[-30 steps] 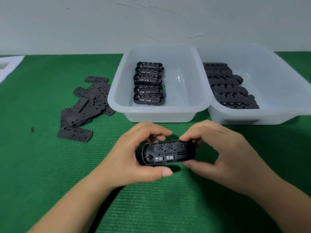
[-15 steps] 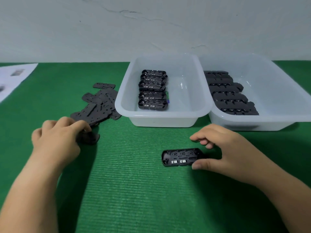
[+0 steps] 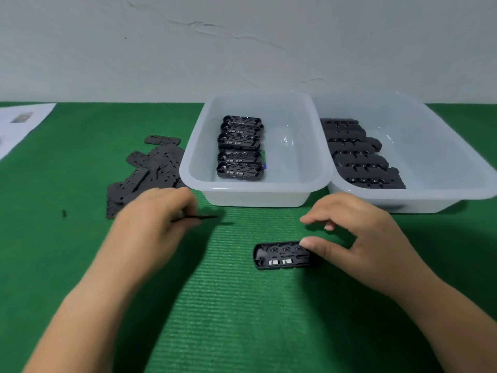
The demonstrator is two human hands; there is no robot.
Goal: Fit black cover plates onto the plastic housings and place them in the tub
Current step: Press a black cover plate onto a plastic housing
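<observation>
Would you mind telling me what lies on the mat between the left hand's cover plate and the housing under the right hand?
Only bare green mat separates the cover plate from the housing, in the head view.

This looks like a small assembly workbench, not a home table. A green ribbed mat [image 3: 242, 319] covers the bench against a bare, cracked white wall [image 3: 242, 44]. Identical black housings [image 3: 240, 148] lie in rows in two translucent tubs [image 3: 255, 196], a pile of cover plates [image 3: 150, 170] sits beside them, and a printed sheet [image 3: 21, 125] lies at the far left.
</observation>
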